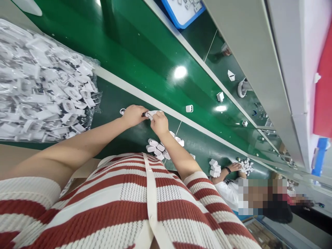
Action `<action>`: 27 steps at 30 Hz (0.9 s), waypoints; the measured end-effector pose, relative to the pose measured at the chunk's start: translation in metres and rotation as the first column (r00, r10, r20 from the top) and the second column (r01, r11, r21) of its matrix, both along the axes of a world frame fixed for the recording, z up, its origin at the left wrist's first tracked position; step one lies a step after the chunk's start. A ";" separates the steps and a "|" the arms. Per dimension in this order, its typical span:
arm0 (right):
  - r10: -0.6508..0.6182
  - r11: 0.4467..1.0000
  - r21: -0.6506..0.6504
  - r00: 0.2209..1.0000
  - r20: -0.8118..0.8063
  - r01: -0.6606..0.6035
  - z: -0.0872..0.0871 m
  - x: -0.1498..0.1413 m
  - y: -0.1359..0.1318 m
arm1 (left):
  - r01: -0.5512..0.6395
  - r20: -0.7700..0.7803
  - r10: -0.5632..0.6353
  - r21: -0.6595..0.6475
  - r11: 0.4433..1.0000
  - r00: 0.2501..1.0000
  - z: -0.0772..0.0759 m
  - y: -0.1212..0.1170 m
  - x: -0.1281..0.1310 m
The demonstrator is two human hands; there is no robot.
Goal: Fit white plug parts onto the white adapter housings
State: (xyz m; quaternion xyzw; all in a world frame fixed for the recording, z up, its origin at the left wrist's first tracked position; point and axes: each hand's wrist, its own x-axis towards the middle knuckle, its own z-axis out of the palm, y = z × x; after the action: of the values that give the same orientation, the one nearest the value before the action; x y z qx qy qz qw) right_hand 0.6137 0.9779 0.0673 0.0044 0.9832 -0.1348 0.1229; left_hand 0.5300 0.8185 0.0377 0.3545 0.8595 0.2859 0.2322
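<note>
My left hand (133, 116) and my right hand (159, 123) meet above the dark green bench. Between them is a small white plastic part (152, 113), partly covered by my fingers. My right hand is closed around its right end. The fingers of my left hand pinch at the other end, where a small black piece (144, 114) shows; its kind is unclear. Beside my left hand lies a white ring-shaped part (122, 111), half hidden. Below my right wrist, several white oblong plastic housings (158, 148) lie grouped on the bench.
A clear bag heaped with white plastic parts (46, 86) fills the left. Past a pale rail runs a green conveyor belt (145, 48), carrying a white housing (189, 108) and a white cube-like part (220, 97). A blue tray (181, 24) stands beyond. Farther right, a co-worker's hand (234, 167) touches white pieces.
</note>
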 end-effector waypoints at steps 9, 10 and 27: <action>-0.018 0.994 0.107 0.999 0.044 0.013 -0.003 -0.012 -0.011 | 0.033 -0.059 -0.035 -0.042 0.999 0.998 -0.001 0.000 0.003; -0.040 0.995 0.094 0.998 0.048 0.035 -0.003 -0.012 -0.009 | 0.037 -0.069 -0.040 -0.050 0.998 0.997 0.000 0.001 0.003; 0.563 0.790 -0.271 0.826 -0.036 -0.550 -0.002 0.003 -0.141 | -0.461 -0.227 0.416 -0.205 0.863 0.880 0.023 -0.022 -0.212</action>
State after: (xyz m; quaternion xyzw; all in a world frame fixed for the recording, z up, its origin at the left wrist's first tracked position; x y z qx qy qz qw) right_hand 0.6172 0.8371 0.0653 -0.2987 0.9100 -0.2248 0.1794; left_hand 0.3180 0.7962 0.0608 0.1399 0.9639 0.1870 0.1277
